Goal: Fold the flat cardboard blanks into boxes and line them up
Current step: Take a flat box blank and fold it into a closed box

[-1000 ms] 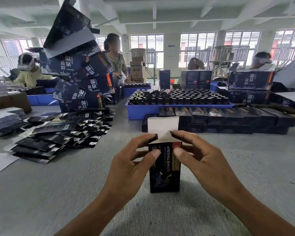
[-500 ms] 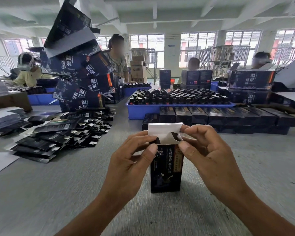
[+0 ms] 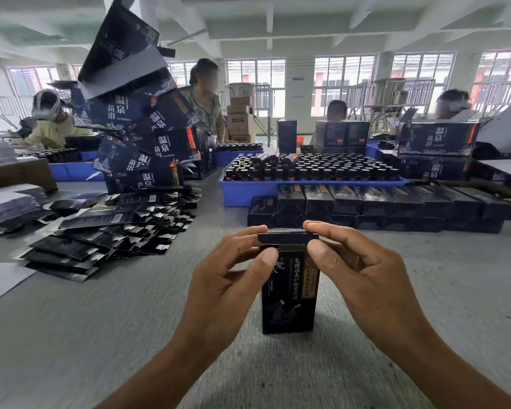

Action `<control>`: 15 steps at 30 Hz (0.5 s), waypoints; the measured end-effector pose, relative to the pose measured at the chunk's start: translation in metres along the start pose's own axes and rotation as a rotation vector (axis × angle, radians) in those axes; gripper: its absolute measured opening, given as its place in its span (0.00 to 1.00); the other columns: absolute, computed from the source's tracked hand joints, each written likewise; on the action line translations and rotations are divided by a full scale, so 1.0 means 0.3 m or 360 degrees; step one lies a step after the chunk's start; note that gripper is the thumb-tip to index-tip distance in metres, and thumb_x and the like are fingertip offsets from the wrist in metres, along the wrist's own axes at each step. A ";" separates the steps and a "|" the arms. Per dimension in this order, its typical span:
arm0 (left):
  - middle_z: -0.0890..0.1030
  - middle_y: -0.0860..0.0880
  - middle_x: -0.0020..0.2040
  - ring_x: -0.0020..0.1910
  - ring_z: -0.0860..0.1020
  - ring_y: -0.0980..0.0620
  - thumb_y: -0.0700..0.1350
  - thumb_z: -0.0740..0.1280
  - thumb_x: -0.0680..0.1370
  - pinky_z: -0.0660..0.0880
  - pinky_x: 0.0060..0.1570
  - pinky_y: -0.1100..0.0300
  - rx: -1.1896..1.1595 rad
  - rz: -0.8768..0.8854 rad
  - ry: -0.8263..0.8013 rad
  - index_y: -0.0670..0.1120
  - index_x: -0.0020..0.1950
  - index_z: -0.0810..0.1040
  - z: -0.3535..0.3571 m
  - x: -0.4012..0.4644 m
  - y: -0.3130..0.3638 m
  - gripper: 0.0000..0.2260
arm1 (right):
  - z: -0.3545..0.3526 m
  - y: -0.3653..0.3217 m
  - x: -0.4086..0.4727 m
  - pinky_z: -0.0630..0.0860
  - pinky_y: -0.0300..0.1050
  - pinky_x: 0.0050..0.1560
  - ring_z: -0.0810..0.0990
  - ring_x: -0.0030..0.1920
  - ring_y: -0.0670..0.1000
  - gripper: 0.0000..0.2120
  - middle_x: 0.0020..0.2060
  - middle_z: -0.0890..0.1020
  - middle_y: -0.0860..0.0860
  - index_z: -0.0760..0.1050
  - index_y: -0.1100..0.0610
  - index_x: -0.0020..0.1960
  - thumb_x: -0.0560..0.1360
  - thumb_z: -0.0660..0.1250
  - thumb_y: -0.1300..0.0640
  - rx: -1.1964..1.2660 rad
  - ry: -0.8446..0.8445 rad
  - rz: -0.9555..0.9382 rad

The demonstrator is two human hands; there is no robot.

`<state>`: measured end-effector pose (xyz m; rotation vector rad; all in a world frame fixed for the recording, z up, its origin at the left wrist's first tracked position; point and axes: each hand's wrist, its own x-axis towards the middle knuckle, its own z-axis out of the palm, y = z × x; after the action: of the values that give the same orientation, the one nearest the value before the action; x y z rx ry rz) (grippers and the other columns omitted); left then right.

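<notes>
Tall black printed cardboard box (image 3: 289, 293) upright on grey table (image 3: 71, 335), long axis vertical, midway between hands. Left hand (image 3: 227, 278) and right hand (image 3: 363, 276) pinch black top flap (image 3: 286, 236) ends; flap level, tuck goes straight down.

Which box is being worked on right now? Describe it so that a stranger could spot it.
On the grey table, in front of the blue tray of bottles and the row of finished boxes, one black box stands upright alone. Unlike the others, both hands pinch its top flap.

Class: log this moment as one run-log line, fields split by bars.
step: closing top flap | box: upright on table | left hand: pinches flap | right hand: pinches flap | finished row: behind
</notes>
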<state>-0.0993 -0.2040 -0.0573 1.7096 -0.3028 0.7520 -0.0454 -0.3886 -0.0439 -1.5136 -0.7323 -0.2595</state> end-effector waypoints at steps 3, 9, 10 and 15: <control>0.83 0.51 0.60 0.59 0.82 0.50 0.52 0.67 0.81 0.81 0.55 0.52 -0.0038 -0.0011 0.0083 0.52 0.59 0.83 0.005 0.001 0.000 0.10 | 0.001 0.002 0.001 0.77 0.29 0.52 0.83 0.55 0.40 0.15 0.52 0.86 0.39 0.82 0.43 0.59 0.73 0.70 0.49 0.0015 0.0019 -0.0004; 0.85 0.54 0.57 0.55 0.84 0.52 0.48 0.70 0.76 0.81 0.53 0.58 -0.0105 -0.0009 0.0138 0.52 0.54 0.81 0.008 0.004 -0.001 0.07 | 0.001 0.007 0.003 0.77 0.31 0.54 0.83 0.55 0.41 0.13 0.52 0.85 0.39 0.82 0.43 0.58 0.74 0.68 0.50 0.0019 0.0031 -0.0001; 0.85 0.53 0.57 0.54 0.84 0.51 0.48 0.70 0.77 0.81 0.53 0.58 -0.0123 -0.0006 0.0139 0.53 0.54 0.79 0.007 0.004 -0.001 0.07 | 0.000 0.008 0.004 0.77 0.32 0.55 0.83 0.56 0.41 0.14 0.52 0.85 0.39 0.82 0.43 0.58 0.73 0.68 0.50 0.0021 0.0031 0.0002; 0.83 0.55 0.60 0.58 0.82 0.53 0.47 0.68 0.79 0.79 0.51 0.64 0.0014 0.0036 0.0101 0.59 0.64 0.78 0.006 0.000 -0.004 0.14 | 0.000 0.010 0.007 0.79 0.38 0.58 0.81 0.58 0.39 0.14 0.55 0.83 0.35 0.82 0.42 0.56 0.73 0.67 0.46 -0.0042 0.0040 0.0004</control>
<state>-0.0979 -0.2055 -0.0584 1.6897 -0.2753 0.8237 -0.0421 -0.3877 -0.0451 -1.5335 -0.7097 -0.2868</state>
